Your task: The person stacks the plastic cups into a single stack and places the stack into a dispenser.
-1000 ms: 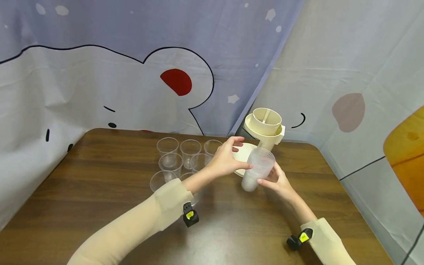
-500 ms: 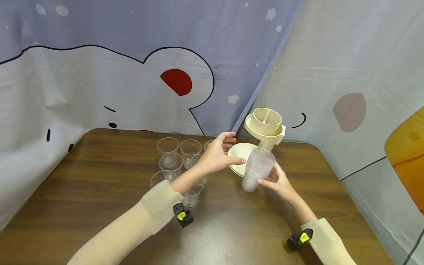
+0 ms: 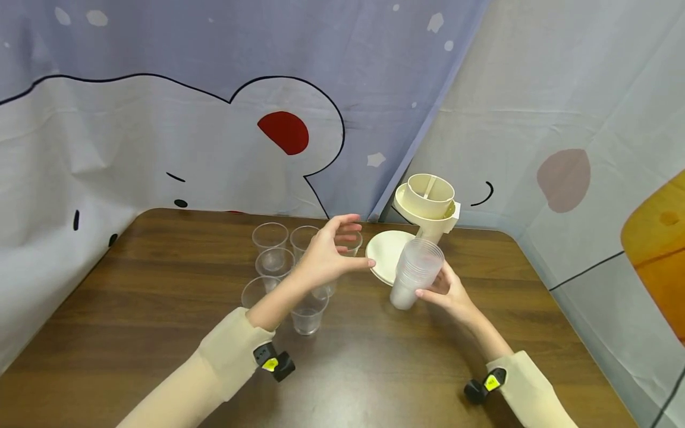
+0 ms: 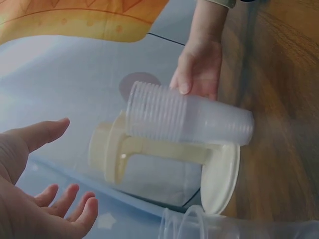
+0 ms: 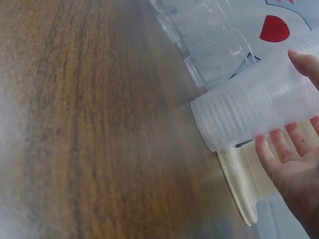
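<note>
Though obscured, cups (image 3: 354, 245) behind left hand (image 3: 326, 252).

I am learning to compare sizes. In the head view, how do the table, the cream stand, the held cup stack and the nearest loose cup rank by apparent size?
Largest to smallest:
Table
Cream stand, base included
Cup stack
Nearest loose cup, partly hidden

Head view: even, moderate light, focus decent. Pale glare on worktop (image 3: 358, 383) at bottom centre, darker toward left edge. Left wrist: hazy, low contrast, washed-out bright patch on cloth (image 4: 75, 74) at upper left; worktop soft at right. Right wrist: milky haze mid-frame, white glare at left edge, cup stack (image 5: 259, 107) soft, loose cups (image 5: 219, 55) up top blurring together.
</note>
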A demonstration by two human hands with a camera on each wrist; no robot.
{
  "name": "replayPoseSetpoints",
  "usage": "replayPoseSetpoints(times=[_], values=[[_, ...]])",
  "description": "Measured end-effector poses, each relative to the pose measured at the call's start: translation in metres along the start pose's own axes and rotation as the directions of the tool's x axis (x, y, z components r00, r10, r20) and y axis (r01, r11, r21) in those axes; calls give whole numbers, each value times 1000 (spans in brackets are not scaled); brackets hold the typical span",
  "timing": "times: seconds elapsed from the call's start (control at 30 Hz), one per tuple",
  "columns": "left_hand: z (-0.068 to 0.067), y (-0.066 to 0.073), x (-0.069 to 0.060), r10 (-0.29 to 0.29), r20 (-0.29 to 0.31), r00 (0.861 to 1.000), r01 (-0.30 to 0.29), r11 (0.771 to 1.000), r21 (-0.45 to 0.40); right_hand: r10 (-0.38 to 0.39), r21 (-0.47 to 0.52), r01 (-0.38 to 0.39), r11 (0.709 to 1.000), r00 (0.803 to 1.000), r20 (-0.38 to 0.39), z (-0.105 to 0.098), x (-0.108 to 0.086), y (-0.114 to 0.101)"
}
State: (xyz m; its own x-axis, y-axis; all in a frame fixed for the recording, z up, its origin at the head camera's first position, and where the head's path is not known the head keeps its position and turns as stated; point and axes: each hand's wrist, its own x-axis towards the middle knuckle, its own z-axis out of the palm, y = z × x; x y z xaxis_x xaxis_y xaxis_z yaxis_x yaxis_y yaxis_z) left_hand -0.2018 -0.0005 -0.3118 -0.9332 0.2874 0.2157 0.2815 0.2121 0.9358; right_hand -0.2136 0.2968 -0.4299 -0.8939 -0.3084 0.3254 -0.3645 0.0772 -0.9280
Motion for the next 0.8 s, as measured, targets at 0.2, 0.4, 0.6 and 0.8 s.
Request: replayPoseSetpoints(times=[0.2,0.4,0.6,0.8], values=[[-18,1,-8,-4,3,1000,4,1000,-17,-13,11,13,1000,1000,-1,0,0,0],[-43,-1,-13,11,62,998,-9,999,-40,-14,10,14,1000,1000,-2,1,0,0],[-69,-5,-18,4,56,998,-4,1000,-7,-29,18,29,999,1000,9,0,1,1],[-89,-17,-27,-13,49,999,13,1000,-8,-16,12,16,1000,1000,6,0,1,2]])
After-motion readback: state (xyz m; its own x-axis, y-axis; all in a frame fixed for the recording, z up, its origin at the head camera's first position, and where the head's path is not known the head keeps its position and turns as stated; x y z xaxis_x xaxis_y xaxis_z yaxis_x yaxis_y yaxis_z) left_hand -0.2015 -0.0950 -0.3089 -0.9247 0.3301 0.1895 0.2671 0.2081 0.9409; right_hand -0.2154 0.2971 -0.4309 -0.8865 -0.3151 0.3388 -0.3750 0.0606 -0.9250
